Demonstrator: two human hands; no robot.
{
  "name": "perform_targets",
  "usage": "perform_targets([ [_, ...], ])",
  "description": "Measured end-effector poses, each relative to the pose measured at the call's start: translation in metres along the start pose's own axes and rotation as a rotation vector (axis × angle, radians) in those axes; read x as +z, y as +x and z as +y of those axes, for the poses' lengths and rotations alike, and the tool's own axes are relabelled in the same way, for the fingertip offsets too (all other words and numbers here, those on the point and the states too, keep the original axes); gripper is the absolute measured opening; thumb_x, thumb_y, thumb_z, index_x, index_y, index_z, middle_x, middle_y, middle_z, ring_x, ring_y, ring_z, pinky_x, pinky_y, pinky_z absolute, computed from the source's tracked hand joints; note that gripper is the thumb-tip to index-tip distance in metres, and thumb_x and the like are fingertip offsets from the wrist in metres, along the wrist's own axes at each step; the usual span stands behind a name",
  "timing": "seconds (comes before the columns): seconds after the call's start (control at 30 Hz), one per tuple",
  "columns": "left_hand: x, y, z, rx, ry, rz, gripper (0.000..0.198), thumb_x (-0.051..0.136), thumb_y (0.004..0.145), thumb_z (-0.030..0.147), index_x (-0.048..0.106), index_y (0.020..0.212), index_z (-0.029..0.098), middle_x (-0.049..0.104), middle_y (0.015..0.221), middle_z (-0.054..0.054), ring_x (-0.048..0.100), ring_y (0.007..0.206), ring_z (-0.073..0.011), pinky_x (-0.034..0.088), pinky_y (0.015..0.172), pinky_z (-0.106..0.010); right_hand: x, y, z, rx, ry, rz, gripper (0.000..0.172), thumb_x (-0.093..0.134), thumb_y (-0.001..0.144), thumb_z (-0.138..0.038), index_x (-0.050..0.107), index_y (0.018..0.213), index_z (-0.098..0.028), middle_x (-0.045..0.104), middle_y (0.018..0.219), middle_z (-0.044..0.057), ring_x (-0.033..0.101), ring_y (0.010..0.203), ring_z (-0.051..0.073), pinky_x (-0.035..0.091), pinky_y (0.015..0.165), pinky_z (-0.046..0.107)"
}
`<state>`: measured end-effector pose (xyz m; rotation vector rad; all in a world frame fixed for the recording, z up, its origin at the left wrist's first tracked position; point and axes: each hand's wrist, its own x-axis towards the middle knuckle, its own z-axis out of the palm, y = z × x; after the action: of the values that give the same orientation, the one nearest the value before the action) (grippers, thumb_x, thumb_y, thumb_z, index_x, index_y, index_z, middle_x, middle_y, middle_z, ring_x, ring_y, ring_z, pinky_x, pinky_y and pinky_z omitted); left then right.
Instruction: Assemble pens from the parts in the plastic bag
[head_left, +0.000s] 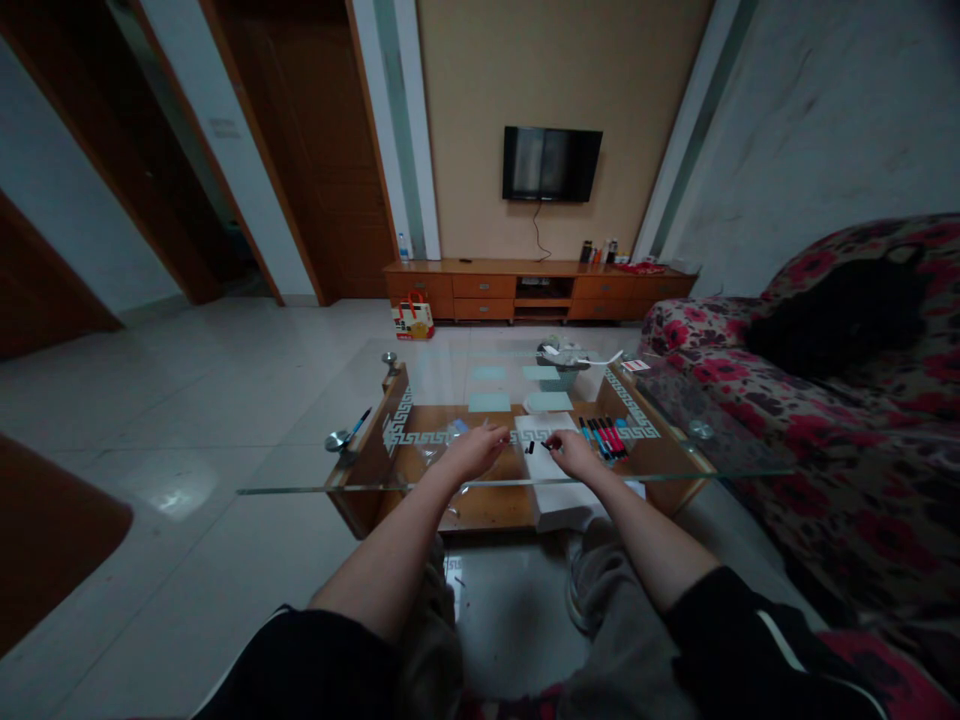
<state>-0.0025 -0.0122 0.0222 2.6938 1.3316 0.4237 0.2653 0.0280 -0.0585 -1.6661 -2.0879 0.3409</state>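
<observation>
Over the glass tabletop (300, 440), my left hand (480, 449) is closed, its fingertips pinched together. Whatever they hold, if anything, is too small to make out. My right hand (576, 455) pinches a small dark piece (546, 446) between thumb and fingers. In the gap between the two hands lies another small black piece (530, 448), close to the right fingertips. Just right of my right hand, several blue, black and red pens (604, 438) lie side by side. A single blue and black pen (361, 422) rests far left on the glass.
Under the glass is a wooden shelf (487, 512) with a white box (551, 505) and clear plastic wrapping (429, 452). A dark bowl (574, 358) stands at the table's far side. A flowered sofa (840, 450) flanks the right; a paper bag (412, 318) stands by the TV cabinet (484, 290).
</observation>
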Motion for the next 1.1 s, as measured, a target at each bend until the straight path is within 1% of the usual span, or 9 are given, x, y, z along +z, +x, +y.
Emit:
perform_targets([
  [0.13,-0.001,0.0,0.0,0.001,-0.001,-0.002,0.019,0.044,0.097,0.026,0.06,0.107,0.023,0.067,0.108,-0.008,0.065,0.092,-0.0209,0.047,0.076,-0.027,0.0,-0.001,-0.001,0.004,0.012,0.019,0.022,0.063,0.075,-0.006,0.073,0.09,-0.017,0.072,0.085,0.006,0.065,0.082,0.019,0.047,0.078,0.027],
  [0.3,-0.002,-0.001,0.002,-0.009,-0.007,-0.013,0.019,0.044,0.096,0.025,0.061,0.106,0.023,0.067,0.109,-0.008,0.065,0.092,-0.0203,0.047,0.076,-0.027,-0.003,0.0,-0.002,0.0,0.016,0.07,0.022,0.06,0.078,-0.007,0.072,0.093,-0.018,0.071,0.088,0.007,0.064,0.084,0.019,0.047,0.082,0.029],
  [0.47,-0.003,-0.001,0.002,-0.025,-0.006,-0.018,0.02,0.045,0.096,0.024,0.06,0.109,0.023,0.067,0.109,-0.008,0.065,0.094,-0.0209,0.047,0.078,-0.028,-0.006,0.001,-0.007,-0.025,0.022,0.142,0.026,0.056,0.081,-0.005,0.071,0.099,-0.015,0.067,0.098,0.012,0.063,0.094,0.021,0.046,0.09,0.032],
  [0.53,-0.003,-0.001,0.002,-0.033,-0.005,-0.017,0.021,0.045,0.096,0.023,0.06,0.11,0.024,0.067,0.109,-0.008,0.065,0.095,-0.021,0.047,0.079,-0.028,-0.007,0.002,-0.009,-0.039,0.032,0.161,0.026,0.055,0.082,-0.004,0.071,0.1,-0.015,0.066,0.101,0.012,0.062,0.097,0.021,0.045,0.092,0.032],
  [0.73,-0.001,0.001,0.0,-0.051,-0.001,-0.013,0.021,0.044,0.096,0.022,0.061,0.109,0.023,0.067,0.109,-0.008,0.065,0.096,-0.0213,0.047,0.079,-0.028,-0.006,0.002,-0.013,-0.062,0.081,0.195,0.03,0.053,0.079,-0.002,0.066,0.102,-0.016,0.067,0.098,0.008,0.061,0.092,0.019,0.047,0.088,0.032],
  [0.83,-0.002,0.001,0.0,-0.055,-0.001,-0.016,0.02,0.046,0.095,0.022,0.061,0.109,0.024,0.067,0.109,-0.008,0.064,0.097,-0.0211,0.047,0.08,-0.028,-0.007,0.001,-0.015,-0.074,0.1,0.208,0.033,0.052,0.078,-0.002,0.063,0.106,-0.016,0.067,0.098,0.007,0.061,0.09,0.018,0.047,0.087,0.032],
  [0.93,-0.002,0.001,0.0,-0.062,-0.002,-0.013,0.02,0.046,0.095,0.023,0.061,0.108,0.024,0.067,0.109,-0.007,0.064,0.096,-0.0208,0.047,0.079,-0.028,-0.013,-0.001,-0.021,-0.135,0.137,0.234,0.034,0.051,0.08,-0.004,0.062,0.109,-0.017,0.065,0.101,0.008,0.06,0.089,0.019,0.047,0.087,0.032],
  [1.03,-0.001,0.001,-0.001,-0.079,0.004,0.003,0.021,0.044,0.097,0.024,0.061,0.109,0.025,0.067,0.11,-0.008,0.064,0.096,-0.0206,0.047,0.079,-0.028,-0.021,-0.005,-0.032,-0.253,0.193,0.26,0.029,0.05,0.083,-0.007,0.064,0.106,-0.019,0.065,0.102,0.007,0.059,0.095,0.019,0.046,0.089,0.032],
  [1.1,0.001,0.002,-0.002,-0.091,0.01,0.017,0.021,0.043,0.097,0.026,0.06,0.109,0.025,0.066,0.11,-0.007,0.064,0.096,-0.0204,0.046,0.08,-0.028,-0.025,-0.009,-0.041,-0.312,0.218,0.25,0.025,0.051,0.085,-0.009,0.065,0.103,-0.02,0.064,0.101,0.007,0.059,0.098,0.02,0.046,0.09,0.032],
])
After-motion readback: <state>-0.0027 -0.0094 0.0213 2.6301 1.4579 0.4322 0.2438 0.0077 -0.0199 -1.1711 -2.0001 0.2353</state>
